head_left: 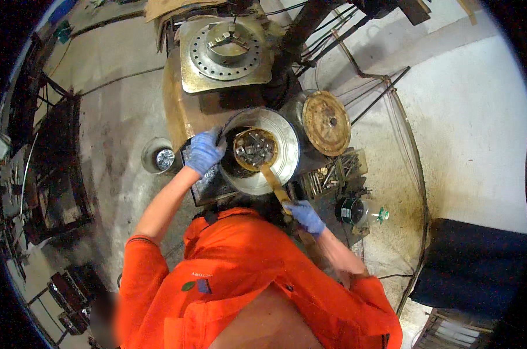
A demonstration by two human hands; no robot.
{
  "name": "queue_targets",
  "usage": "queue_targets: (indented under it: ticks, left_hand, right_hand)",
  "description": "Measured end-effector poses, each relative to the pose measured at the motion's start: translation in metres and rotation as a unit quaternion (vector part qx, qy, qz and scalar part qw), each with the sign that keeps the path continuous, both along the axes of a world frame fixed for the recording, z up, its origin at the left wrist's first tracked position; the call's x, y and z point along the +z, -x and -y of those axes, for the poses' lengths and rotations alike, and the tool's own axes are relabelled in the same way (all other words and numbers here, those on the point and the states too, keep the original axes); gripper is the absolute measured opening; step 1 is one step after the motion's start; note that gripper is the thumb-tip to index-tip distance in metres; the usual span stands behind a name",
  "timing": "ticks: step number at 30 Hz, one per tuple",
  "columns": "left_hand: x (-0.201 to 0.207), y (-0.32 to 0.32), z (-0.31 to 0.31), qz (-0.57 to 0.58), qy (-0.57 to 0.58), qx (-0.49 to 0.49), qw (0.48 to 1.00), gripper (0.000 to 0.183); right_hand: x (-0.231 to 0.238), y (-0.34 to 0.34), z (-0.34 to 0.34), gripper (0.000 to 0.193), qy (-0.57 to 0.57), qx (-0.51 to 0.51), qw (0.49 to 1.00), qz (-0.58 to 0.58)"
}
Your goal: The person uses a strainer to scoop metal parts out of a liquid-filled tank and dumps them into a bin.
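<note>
Basin: wide, round, pale metal basin [288, 139], below a square machine plate [195, 81] carrying a round, drilled table and a jawed chuck [227, 51].
Pan: round, long-handled pan [273, 181], its bowl within the basin's outline, its handle reaching over the near rim; contents are dark, shiny pieces [255, 145].
Right hand: gloved right hand [306, 217], fingers closed around the pan's handle.
Left hand: gloved left hand [205, 153], fingers curled at the basin's left rim; whether they grip it cannot be told.
Support surface: dark, stained tray [206, 189] under the basin's left side.
Right of basin: brown-stained disc [326, 123]; nearer the person, a box of metal parts [333, 176] and a clear bottle [373, 213] lying on its side.
Left of basin: small bucket [149, 156] with shiny contents, standing on the floor.
Floor: grey concrete floor [121, 110], marked and stained.
Wall: whitish wall [473, 110], yellow-brown staining low down; dark cloth [473, 270] nearby.
</note>
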State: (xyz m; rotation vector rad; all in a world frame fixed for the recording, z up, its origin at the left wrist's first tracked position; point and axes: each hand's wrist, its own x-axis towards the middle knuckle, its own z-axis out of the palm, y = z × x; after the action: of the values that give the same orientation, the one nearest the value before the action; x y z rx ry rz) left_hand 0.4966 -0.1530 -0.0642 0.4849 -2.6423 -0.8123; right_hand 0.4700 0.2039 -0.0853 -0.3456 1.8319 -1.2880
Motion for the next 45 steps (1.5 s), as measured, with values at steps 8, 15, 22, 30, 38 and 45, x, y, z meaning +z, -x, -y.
queue_targets:
  ticks: [8, 15, 22, 30, 38, 45]
  left_hand:
    - [0.01, -0.007, -0.003, -0.02, -0.013, -0.023, 0.999, 0.024]
    - [-0.004, -0.016, 0.009, -0.013, -0.026, -0.005, 1.0, 0.024]
    - [-0.003, -0.017, 0.012, 0.006, -0.025, -0.019, 0.999, 0.027]
    - [0.002, -0.013, 0.013, 0.016, -0.046, -0.047, 0.998, 0.034]
    - [-0.015, -0.025, 0.037, 0.034, -0.069, -0.013, 0.997, 0.031]
    - [-0.042, -0.027, 0.058, 0.082, -0.071, 0.014, 0.994, 0.034]
  right_hand:
    - [0.068, 0.014, 0.07, 0.03, -0.133, -0.065, 0.959, 0.243]
    - [0.085, 0.037, 0.079, 0.025, -0.009, -0.151, 0.785, 0.601]
    - [0.075, 0.106, 0.059, 0.044, -0.151, -0.008, 0.821, 0.55]
    - [0.098, 0.034, 0.092, 0.04, -0.332, 0.025, 0.934, 0.131]
    - [0.091, 0.005, 0.119, 0.026, 0.019, -0.175, 0.794, 0.581]
    - [0.144, -0.027, 0.115, 0.035, -0.034, -0.119, 0.898, 0.422]
